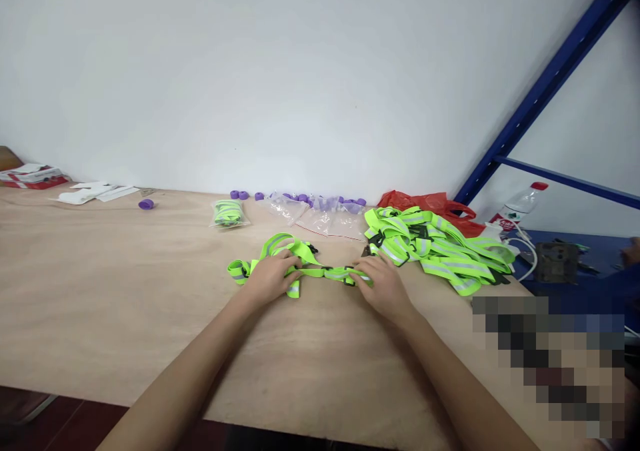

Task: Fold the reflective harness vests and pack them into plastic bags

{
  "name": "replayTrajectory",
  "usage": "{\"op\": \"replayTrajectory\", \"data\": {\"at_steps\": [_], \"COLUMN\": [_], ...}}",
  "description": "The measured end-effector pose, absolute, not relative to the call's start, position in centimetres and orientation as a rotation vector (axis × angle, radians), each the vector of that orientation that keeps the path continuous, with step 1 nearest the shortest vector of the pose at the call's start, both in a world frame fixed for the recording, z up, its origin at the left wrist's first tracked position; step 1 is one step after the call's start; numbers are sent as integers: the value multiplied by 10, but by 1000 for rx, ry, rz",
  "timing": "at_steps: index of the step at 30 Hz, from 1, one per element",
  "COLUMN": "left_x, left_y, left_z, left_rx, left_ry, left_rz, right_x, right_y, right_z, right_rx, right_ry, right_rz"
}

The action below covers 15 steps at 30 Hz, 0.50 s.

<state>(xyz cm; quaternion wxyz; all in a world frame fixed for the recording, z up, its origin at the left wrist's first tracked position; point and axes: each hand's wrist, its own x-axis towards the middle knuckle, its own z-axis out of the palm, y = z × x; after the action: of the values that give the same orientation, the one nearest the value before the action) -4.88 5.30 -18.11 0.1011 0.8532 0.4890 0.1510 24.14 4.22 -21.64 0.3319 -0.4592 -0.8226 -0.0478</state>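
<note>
A neon-green reflective strap [313,271] with a grey stripe and black buckles lies in loops on the wooden table, stretched between my two hands. My left hand [273,274] is closed on its left part, where loops bunch up behind the fingers. With thumb and fingers, my right hand [383,281] pinches the right end, near a black slider. Just beyond my right hand lies a tangled pile of similar green straps [435,238]. Farther back, left of centre, a clear bag [229,213] holds a folded green strap.
Clear plastic bags [330,219] lie near the wall, with several purple rolls [239,195] behind and beside them. A red plastic bag [430,204] sits behind the pile. At right are a bottle [523,201], a blue metal frame [540,84] and a blurred-out person. White papers [93,192] lie far left.
</note>
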Motion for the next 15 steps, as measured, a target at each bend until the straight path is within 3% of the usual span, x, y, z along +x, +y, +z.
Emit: {"op": "replayTrajectory", "data": {"at_steps": [11, 15], "left_x": [-70, -75], "left_y": [51, 50], "left_z": [-155, -151], "left_rx": [2305, 2345], "left_ry": [1800, 1647], "left_rz": [183, 376], "right_x": [298, 301], "right_y": [60, 60], "right_z": [-216, -215], "right_rx": [-1393, -1409], "right_ry": [-1723, -1700], "right_rz": [-295, -314]}}
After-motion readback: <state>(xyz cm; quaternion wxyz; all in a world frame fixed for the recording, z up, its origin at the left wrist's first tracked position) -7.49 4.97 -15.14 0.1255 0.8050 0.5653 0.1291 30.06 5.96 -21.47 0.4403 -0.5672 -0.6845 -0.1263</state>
